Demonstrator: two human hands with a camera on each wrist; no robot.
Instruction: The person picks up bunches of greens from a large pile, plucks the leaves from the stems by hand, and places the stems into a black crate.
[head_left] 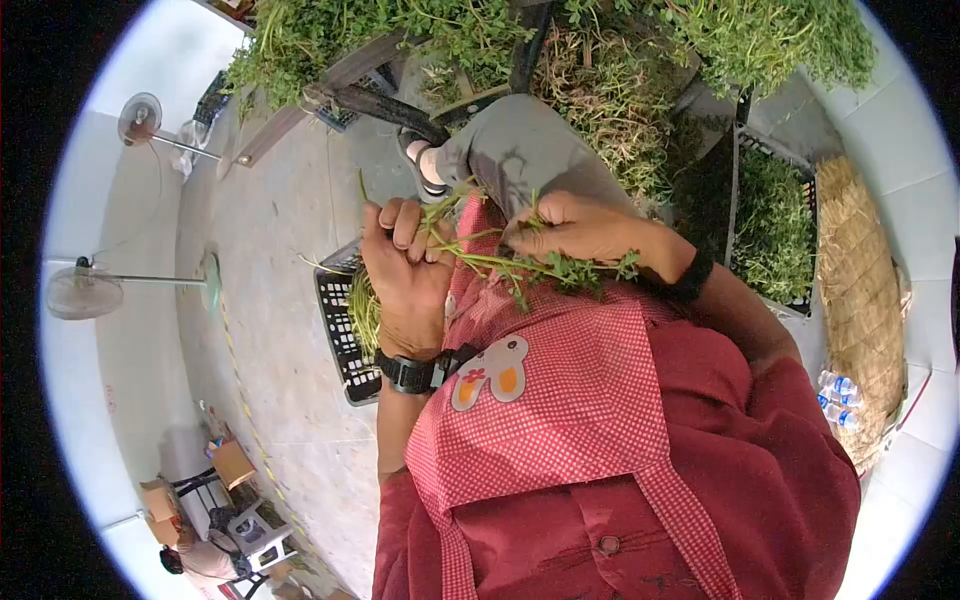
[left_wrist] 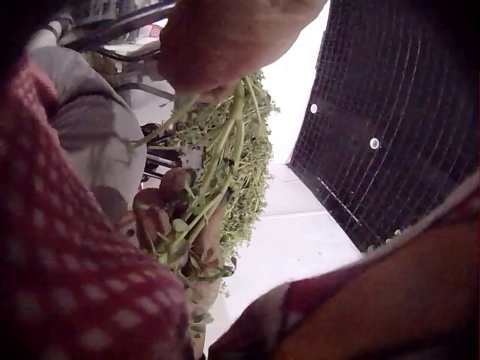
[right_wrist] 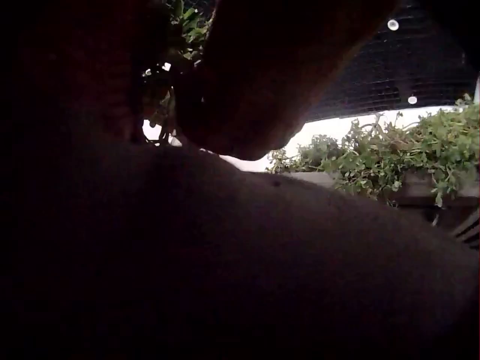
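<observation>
In the head view my left hand (head_left: 405, 268) curls its fingers round green leafy stems (head_left: 475, 259) in front of the apron. Opposite it, my right hand (head_left: 590, 236) pinches the same stems between thumb and fingers, and small leaves hang below that hand. The left wrist view has the stems (left_wrist: 225, 150) running from the left hand (left_wrist: 232, 49) at the top down to the right hand's fingers (left_wrist: 154, 225). Much of the right wrist view is dark; the grip is hidden there.
Leafy greens (head_left: 430, 32) heap on a wooden-edged stand ahead. Below lies a pile of stems (head_left: 610, 110). A black crate (head_left: 345, 345) of stems stands left; another crate (head_left: 775, 225) holds greens at right, beside a straw roll (head_left: 855, 290). Standing fans (head_left: 85, 292) are far left.
</observation>
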